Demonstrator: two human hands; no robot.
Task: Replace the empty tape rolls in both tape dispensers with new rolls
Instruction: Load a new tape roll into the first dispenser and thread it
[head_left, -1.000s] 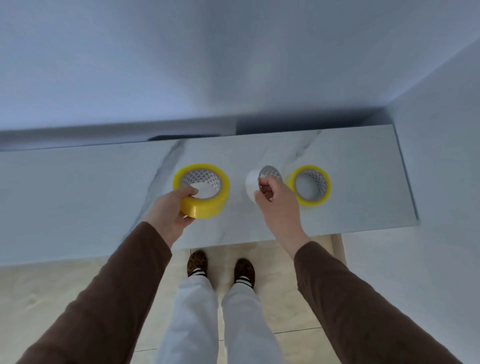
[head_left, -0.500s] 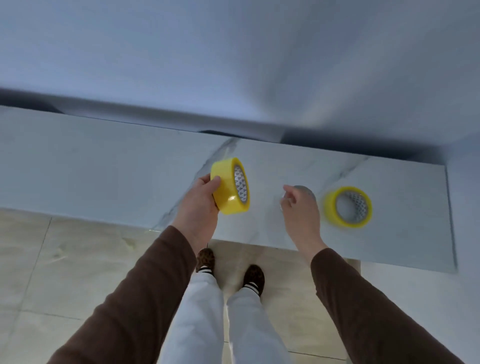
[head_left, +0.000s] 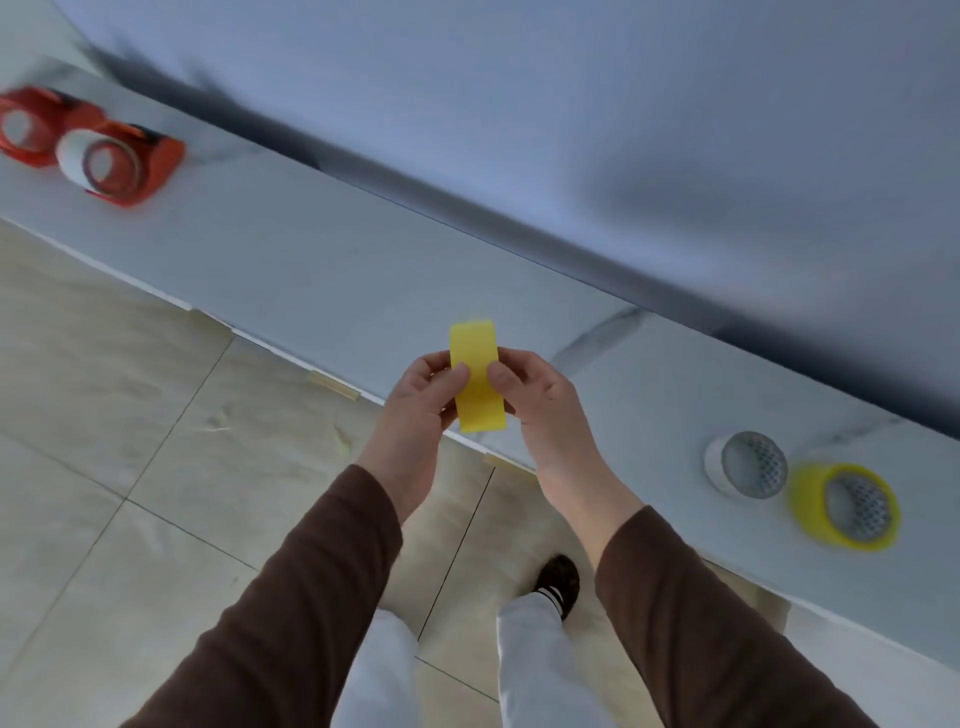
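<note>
I hold a yellow tape roll (head_left: 477, 376) edge-on in front of me, above the counter's front edge. My left hand (head_left: 422, 402) grips its left side and my right hand (head_left: 535, 405) grips its right side, both thumbs on its outer face. Two red tape dispensers lie on the counter at the far left: one (head_left: 31, 127) at the frame edge, the other (head_left: 132, 161) carrying a white roll (head_left: 78, 156). At the right, a white empty roll (head_left: 745, 464) and a second yellow tape roll (head_left: 845, 506) lie side by side.
The pale marble counter (head_left: 322, 280) runs diagonally along a blue-grey wall (head_left: 571, 130). Beige floor tiles (head_left: 104, 415) lie below it. My legs and one dark shoe (head_left: 560, 582) show beneath my arms.
The view has swung left, bringing the red dispensers into sight. My right hand left the white empty roll on the counter and joined my left hand on the yellow roll, now turned edge-on.
</note>
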